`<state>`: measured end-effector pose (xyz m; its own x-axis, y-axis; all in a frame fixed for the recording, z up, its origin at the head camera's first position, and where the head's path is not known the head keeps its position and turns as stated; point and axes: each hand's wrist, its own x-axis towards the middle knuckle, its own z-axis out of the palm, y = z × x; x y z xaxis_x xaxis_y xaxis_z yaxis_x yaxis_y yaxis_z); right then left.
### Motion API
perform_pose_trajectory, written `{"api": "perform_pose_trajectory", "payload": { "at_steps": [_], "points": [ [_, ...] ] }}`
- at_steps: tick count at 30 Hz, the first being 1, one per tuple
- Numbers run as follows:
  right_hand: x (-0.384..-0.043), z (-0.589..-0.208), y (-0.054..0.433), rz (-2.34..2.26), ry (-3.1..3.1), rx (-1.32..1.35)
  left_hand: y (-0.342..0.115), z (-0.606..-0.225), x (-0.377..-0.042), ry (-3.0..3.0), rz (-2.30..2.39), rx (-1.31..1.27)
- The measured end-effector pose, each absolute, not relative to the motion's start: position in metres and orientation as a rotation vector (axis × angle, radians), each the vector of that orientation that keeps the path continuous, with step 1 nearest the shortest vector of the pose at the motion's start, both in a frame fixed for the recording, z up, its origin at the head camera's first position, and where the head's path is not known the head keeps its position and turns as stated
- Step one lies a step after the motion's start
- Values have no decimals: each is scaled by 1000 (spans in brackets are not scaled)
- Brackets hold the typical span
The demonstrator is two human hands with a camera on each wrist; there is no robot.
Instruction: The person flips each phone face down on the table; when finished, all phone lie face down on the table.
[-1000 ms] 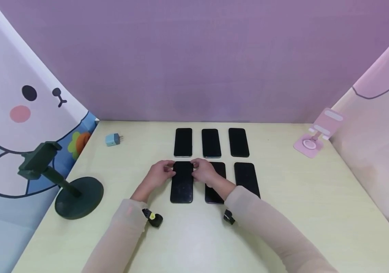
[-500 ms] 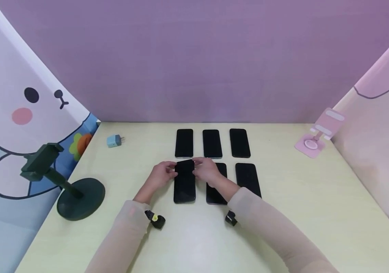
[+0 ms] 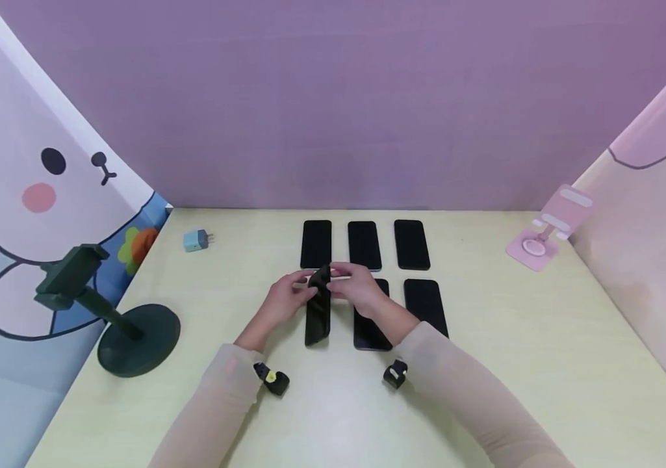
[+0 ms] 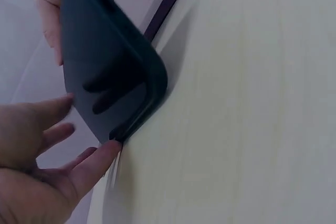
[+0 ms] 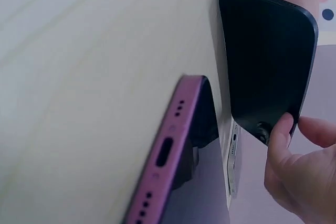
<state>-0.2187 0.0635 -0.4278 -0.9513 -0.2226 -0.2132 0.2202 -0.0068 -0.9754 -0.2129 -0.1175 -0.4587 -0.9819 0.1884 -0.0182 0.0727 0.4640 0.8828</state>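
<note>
In the head view a black smartphone point(image 3: 318, 305) stands tilted on its long left edge, between both hands. Its dark screen faces the left hand point(image 3: 286, 298), whose fingers hold the phone near its far end. In the left wrist view one left fingertip point(image 4: 113, 148) touches a corner of the phone. My right hand point(image 3: 358, 289) pinches the far part of the raised edge, as the right wrist view shows with the thumb and a finger point(image 5: 283, 127). The phone's back, with a camera lens point(image 5: 263, 129), faces the right hand. Beneath the right wrist lies another smartphone point(image 3: 371, 328), partly covered.
A further phone point(image 3: 426, 305) lies at the right of the front row. Behind are three more phones, including the middle one point(image 3: 364, 246). A dark green stand point(image 3: 138, 340) and blue charger point(image 3: 195, 240) are on the left; a pink phone stand point(image 3: 534, 250) is back right.
The phone between the hands has gone from lying flat to tilted on its left edge, its right side lifted. Both hands have shifted slightly inward with it.
</note>
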Motion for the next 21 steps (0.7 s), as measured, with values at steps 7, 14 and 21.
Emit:
{"api": "perform_pose_trajectory", "payload": {
  "at_steps": [7, 14, 21],
  "points": [
    [-220, -426, 62, -2086, 1846, -49, -113, -459, -210, 2337, 1911, 159],
    [-218, -423, 59, -2057, 1857, -69, -108, -457, -208, 2261, 2019, 143],
    [-218, -421, 55, -2031, 1886, -65, -106, -460, -208, 2182, 2101, 92]
  ]
}}
